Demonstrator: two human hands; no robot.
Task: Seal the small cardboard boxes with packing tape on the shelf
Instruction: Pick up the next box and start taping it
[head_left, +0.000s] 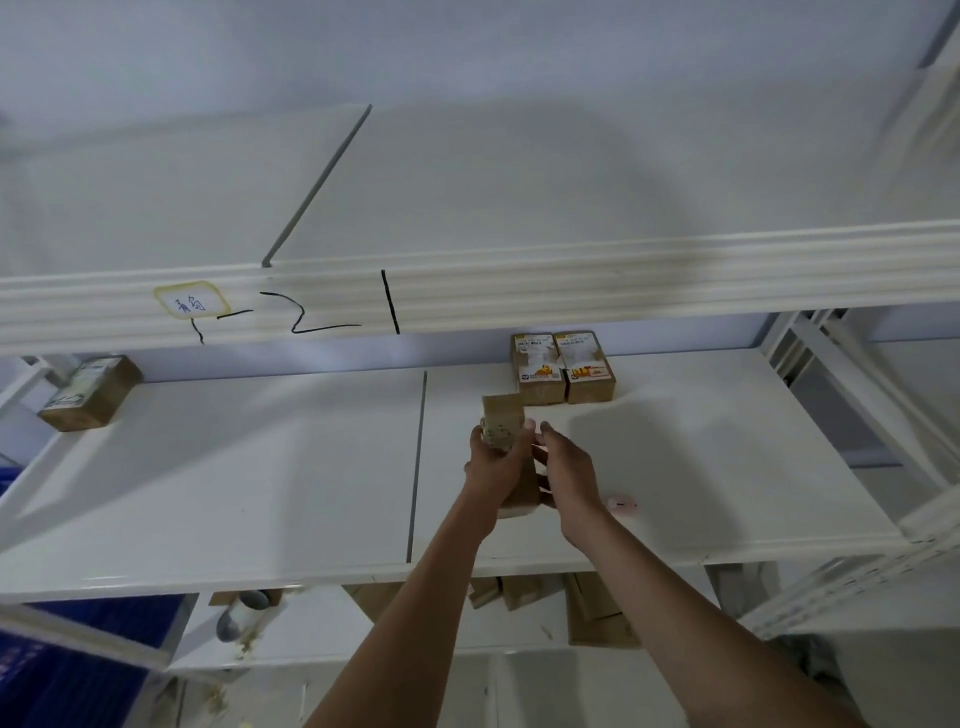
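From the head view, the front rail of the upper shelf (571, 280) carries a small yellow-bordered sticker (191, 300) with handwritten blue characters too small to read, and beside it thick black marker strokes (317, 312) that look like "-2" followed by a single vertical bar.

Both hands meet over the middle shelf (260, 467). The left hand (497, 457) grips a small cardboard box (503, 423), its fingers curled round the box's left side and its thumb on the near face. The right hand (563, 462) sits just to the right of that grip, fingers wrapped round the lower part of the same box. The box's long axis runs away from the person toward the shelf's back, its far end tilted up, with an open brown flap standing at that far end. Speckled print on its face is blurred and unreadable.

Beyond the grip and slightly right, two labelled boxes (563, 366) stand side by side, touching, near the back of the shelf; their white labels show small text and orange-red graphics, none of it legible. Well to the left of the grip, another labelled box (91, 392) lies at the shelf's left end. Just right of the right wrist, a small pink object (622, 503) rests on the shelf. Below the forearms, a lower shelf holds more brown cardboard (597, 613) and a tape roll (244, 613).
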